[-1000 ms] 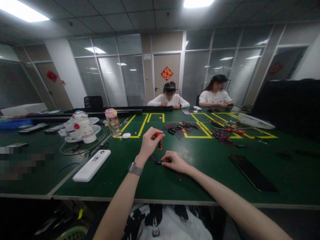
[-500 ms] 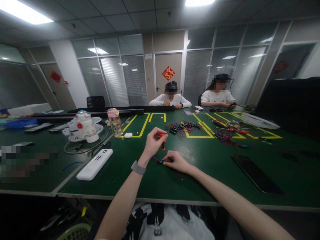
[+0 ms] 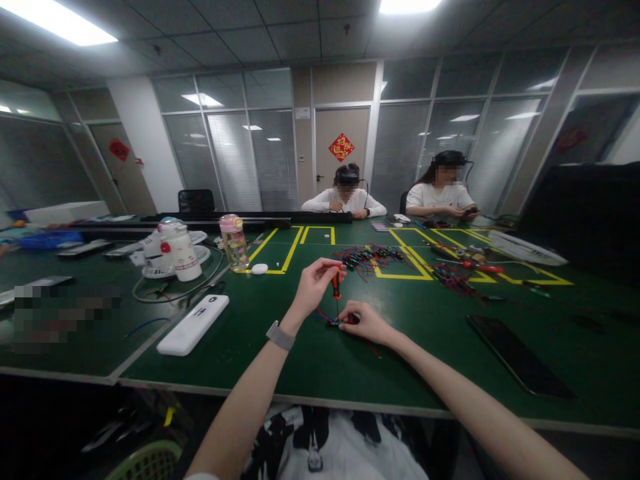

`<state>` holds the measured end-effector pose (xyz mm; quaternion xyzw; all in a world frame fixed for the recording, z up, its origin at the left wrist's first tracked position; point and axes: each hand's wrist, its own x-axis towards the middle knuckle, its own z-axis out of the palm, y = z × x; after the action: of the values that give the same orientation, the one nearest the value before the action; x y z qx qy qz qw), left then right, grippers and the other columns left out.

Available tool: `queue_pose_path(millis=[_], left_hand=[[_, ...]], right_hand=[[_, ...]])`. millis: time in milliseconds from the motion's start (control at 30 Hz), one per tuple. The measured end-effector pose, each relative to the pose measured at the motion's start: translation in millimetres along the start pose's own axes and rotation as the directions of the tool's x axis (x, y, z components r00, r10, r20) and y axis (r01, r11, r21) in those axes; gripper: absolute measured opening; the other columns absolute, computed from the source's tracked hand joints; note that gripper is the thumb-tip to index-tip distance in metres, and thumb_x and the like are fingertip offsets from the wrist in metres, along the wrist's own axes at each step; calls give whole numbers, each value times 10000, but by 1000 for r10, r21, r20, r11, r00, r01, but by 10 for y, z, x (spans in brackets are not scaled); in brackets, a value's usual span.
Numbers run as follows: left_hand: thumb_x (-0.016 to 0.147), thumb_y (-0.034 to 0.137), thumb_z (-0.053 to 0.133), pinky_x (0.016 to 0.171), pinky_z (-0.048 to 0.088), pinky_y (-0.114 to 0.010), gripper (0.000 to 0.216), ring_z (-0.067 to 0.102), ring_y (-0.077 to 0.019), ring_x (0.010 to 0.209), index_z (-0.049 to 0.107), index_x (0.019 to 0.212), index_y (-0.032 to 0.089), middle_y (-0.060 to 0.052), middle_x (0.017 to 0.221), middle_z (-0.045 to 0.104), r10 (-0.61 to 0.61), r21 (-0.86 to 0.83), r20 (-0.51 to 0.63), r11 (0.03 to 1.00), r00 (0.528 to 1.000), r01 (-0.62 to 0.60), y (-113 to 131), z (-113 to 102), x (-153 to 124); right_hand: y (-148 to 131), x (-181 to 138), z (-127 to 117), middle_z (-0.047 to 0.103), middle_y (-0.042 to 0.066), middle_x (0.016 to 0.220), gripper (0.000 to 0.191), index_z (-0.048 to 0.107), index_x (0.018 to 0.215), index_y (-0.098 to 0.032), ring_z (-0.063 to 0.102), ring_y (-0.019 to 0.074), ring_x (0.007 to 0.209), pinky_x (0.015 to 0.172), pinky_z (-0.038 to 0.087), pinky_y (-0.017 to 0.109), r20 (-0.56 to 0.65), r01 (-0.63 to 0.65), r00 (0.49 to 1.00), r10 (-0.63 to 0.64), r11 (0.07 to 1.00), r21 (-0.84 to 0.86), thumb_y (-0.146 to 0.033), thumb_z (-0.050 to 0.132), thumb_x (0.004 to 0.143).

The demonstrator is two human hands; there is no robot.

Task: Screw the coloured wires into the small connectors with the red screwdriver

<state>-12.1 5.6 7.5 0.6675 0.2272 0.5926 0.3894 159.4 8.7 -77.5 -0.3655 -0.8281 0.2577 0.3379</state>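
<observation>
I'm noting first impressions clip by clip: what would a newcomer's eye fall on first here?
At the middle of the green table, the left hand holds a red-handled screwdriver upright, tip down at a small black part pinched under the right hand. Behind them lies a tangle of red and green wired parts beside yellow tape outlines, and two people sit across the table.
</observation>
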Motion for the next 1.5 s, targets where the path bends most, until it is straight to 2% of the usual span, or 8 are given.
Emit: queue_pose_path(millis=[167, 300, 400, 567, 733, 1000, 1333, 1500], left_hand=[[803, 283, 655, 681, 514, -255, 163, 643, -138, 707, 667, 872, 137, -37, 785, 661, 42, 123, -59, 992, 997, -35, -22, 3, 23], [765, 256, 693, 609, 460, -194, 97, 579, -100, 686, 683, 776, 161, -2, 769, 580, 124, 282, -104, 955, 987, -90, -21, -11, 14], [787, 310, 673, 569, 442, -183, 143, 557, -100, 688, 704, 806, 171, -6, 779, 546, 136, 327, -114, 940, 984, -92, -9, -8, -6], [908, 319, 487, 725, 517, -247, 276, 623, -154, 870, 688, 1009, 160, -74, 996, 632, 79, 172, -1, 982, 997, -78, 16, 9, -5], [865, 329, 553, 730, 578, -303, 317, 672, -179, 843, 643, 1099, 136, -100, 1033, 675, -24, 18, 56, 1000, 998, 23, 7, 3, 18], [846, 294, 591, 685, 566, -260, 245, 674, -157, 769, 677, 1014, 137, -87, 948, 655, 8, 151, 44, 988, 999, -15, 10, -7, 27], [744, 334, 721, 583, 471, -195, 201, 565, -117, 711, 707, 875, 181, -11, 790, 542, 69, 342, 4, 937, 998, -66, -5, -76, 8], [886, 377, 535, 702, 503, -235, 281, 617, -155, 848, 699, 995, 177, -65, 956, 633, 53, 261, -3, 964, 999, -50, 21, -84, -3]], right_hand=[[14, 4, 6, 590, 4, 715, 139, 690, 816, -144, 534, 124, 641, 610, 431, 239, 12, -40, 999, 39, 997, 59, -161, 673, 679], [28, 14, 9, 602, 8, 723, 129, 687, 800, -149, 536, 125, 640, 615, 437, 245, 24, -53, 998, 52, 995, 87, -181, 684, 675], [56, 20, 8, 599, 7, 710, 131, 691, 792, -147, 536, 126, 633, 610, 433, 247, 26, -60, 998, 58, 993, 98, -198, 697, 672], [81, 24, 13, 608, 14, 721, 117, 684, 765, -141, 537, 124, 629, 611, 440, 248, 13, -61, 998, 60, 992, 106, -202, 707, 667], [75, 21, 15, 617, 16, 724, 113, 676, 752, -142, 542, 124, 629, 612, 448, 247, 11, -63, 998, 63, 992, 112, -211, 714, 671], [46, -7, 22, 598, 12, 691, 91, 720, 744, -155, 543, 127, 625, 610, 433, 248, -54, -41, 998, 41, 999, -3, -198, 733, 665], [50, -28, -7, 588, 6, 693, 110, 727, 786, -163, 546, 133, 652, 638, 424, 253, -30, -41, 999, 40, 999, -33, -230, 719, 699], [59, -10, -14, 589, 6, 695, 115, 720, 779, -157, 545, 133, 653, 635, 425, 252, -8, -59, 998, 59, 998, -29, -239, 719, 698]])
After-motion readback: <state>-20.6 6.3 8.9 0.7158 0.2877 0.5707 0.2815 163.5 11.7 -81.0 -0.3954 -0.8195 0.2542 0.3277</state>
